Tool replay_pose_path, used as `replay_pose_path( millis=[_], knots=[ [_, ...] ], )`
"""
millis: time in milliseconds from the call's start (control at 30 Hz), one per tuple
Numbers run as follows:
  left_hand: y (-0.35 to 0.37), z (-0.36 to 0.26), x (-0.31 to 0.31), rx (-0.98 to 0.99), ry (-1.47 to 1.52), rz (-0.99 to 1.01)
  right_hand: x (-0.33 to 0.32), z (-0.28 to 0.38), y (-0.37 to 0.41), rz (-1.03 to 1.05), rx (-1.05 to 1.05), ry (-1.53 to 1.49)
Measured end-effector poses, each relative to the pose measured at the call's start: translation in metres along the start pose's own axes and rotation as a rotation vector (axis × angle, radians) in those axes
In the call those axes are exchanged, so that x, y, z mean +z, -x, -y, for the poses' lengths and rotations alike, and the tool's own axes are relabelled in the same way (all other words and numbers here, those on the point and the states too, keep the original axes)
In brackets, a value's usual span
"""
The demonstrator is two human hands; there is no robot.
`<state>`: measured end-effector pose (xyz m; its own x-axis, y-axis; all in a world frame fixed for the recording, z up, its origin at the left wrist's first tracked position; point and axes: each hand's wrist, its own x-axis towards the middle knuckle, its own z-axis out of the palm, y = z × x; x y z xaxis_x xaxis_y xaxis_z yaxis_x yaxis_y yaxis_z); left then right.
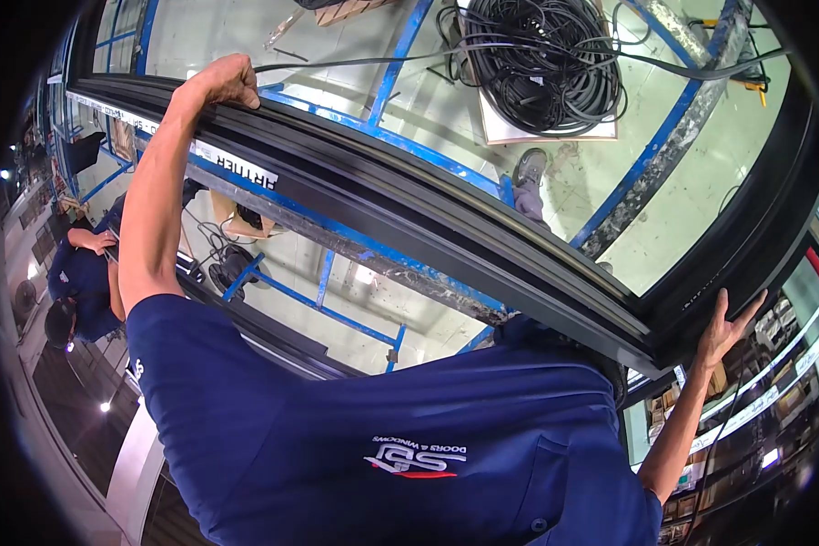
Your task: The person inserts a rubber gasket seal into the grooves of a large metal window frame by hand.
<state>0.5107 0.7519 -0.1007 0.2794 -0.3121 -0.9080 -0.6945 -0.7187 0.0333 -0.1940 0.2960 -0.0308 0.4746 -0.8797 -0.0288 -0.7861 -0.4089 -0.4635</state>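
My left hand [223, 82] is closed at the upper left, with a thin black strip [337, 64] running out from its fingers to the right. It rests on a long black frame profile [409, 196] that crosses the view diagonally and carries a white label [237, 166]. On the right, my right hand [728, 332] has its fingers spread against the outer side of the black frame's corner. Its palm is turned partly out of sight.
Blue metal supports [391, 73] stand under the frame. A coiled black strip bundle [546, 64] lies on a white board beyond it. A shoe [530, 168] shows on the floor. Another person [82, 282] works at the far left.
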Motion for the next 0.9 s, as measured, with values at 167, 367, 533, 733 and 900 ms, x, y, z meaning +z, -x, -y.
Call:
replay_pose_path(
  millis=[167,367,533,733,900],
  knots=[
    [0.006,-0.005,0.006,0.07,-0.059,-0.096,-0.002,-0.006,-0.001,0.019,0.038,-0.031],
    [0.003,-0.025,0.003,0.0,-0.001,0.009,0.0,0.0,-0.001,0.012,0.017,-0.009],
    [-0.002,-0.009,0.01,0.207,0.06,-0.018,-0.001,-0.009,-0.002,0.004,-0.011,0.039],
    [0.001,-0.033,0.013,0.135,0.149,0.074,0.0,0.003,0.001,0.017,0.037,-0.01],
    [0.0,-0.042,0.011,0.195,0.146,0.071,-0.001,-0.008,-0.001,0.006,0.0,0.006]
  ],
)
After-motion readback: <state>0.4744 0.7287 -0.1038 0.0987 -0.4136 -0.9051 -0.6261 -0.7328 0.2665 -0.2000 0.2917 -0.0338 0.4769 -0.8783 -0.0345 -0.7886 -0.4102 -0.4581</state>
